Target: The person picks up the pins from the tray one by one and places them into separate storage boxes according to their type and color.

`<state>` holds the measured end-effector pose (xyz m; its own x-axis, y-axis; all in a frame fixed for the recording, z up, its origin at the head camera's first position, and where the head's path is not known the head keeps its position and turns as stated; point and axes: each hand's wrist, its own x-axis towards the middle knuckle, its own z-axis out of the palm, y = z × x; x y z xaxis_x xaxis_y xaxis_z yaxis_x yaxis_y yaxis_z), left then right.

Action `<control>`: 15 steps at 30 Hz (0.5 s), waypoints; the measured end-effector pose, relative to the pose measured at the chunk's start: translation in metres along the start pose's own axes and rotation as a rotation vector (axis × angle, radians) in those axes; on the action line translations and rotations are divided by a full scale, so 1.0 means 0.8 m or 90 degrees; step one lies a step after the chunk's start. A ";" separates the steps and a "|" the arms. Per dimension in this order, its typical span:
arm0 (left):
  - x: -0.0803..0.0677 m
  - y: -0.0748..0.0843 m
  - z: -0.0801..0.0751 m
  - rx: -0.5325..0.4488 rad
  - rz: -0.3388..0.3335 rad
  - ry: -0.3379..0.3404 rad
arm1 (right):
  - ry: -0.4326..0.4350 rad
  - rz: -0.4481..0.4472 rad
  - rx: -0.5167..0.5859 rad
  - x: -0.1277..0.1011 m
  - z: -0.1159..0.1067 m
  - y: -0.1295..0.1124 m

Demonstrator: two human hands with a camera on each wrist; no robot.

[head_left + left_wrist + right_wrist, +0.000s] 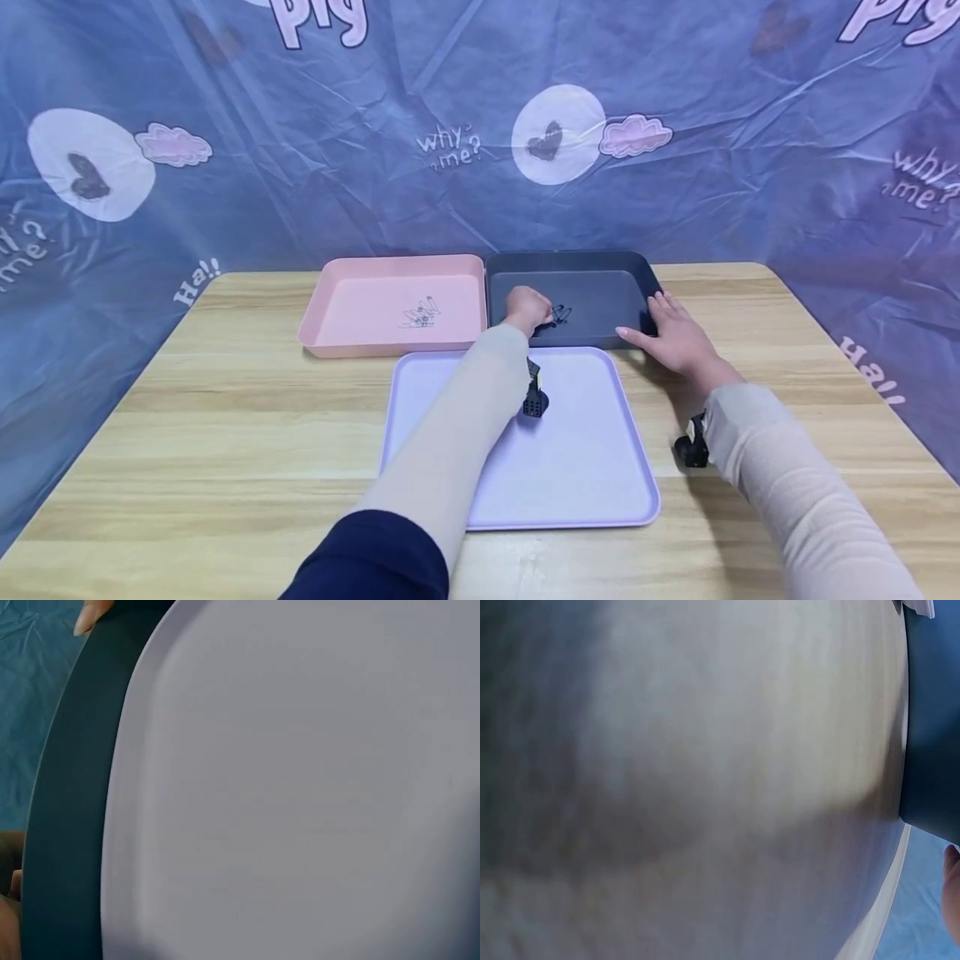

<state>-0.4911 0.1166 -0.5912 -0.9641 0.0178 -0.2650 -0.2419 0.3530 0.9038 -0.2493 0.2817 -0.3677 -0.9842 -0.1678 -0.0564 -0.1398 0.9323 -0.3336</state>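
Note:
My left hand (528, 308) reaches into the dark grey tray (577, 283), its fingers curled down by a small tangle of thin black wire-like pieces (559, 315). The fingertips are hidden behind the hand, so I cannot tell whether they pinch a piece. On the tray's near right corner rests my right hand (678, 337), fingers fairly straight along the right rim and thumb over the front edge. In the left wrist view the tray's front wall (67, 795) stands between both hands' fingers. The right wrist view shows the same wall (934, 727) with a finger near its corner.
A pink tray (367, 292) sits left against the dark one, with several thin dark wire-like pieces (422, 313) in it. In front lies a shallow lilac tray (585, 450) under my left forearm. All stand on a wooden table (225, 433) backed by a blue printed cloth (337, 167).

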 end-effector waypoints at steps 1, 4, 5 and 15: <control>-0.010 0.009 -0.003 0.059 -0.004 0.005 | 0.001 0.000 -0.001 0.000 -0.001 0.000; -0.064 0.045 -0.022 0.177 0.026 0.032 | -0.004 -0.005 -0.004 0.000 -0.003 -0.001; -0.084 0.057 -0.031 0.156 0.027 0.029 | -0.006 -0.005 -0.004 0.000 -0.004 -0.001; -0.273 0.175 -0.131 0.089 0.029 -0.039 | -0.020 0.002 -0.003 0.002 -0.010 -0.003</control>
<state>-0.3261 0.0639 -0.3715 -0.9642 0.0920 -0.2487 -0.1766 0.4768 0.8611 -0.2516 0.2819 -0.3599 -0.9807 -0.1749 -0.0870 -0.1375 0.9344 -0.3285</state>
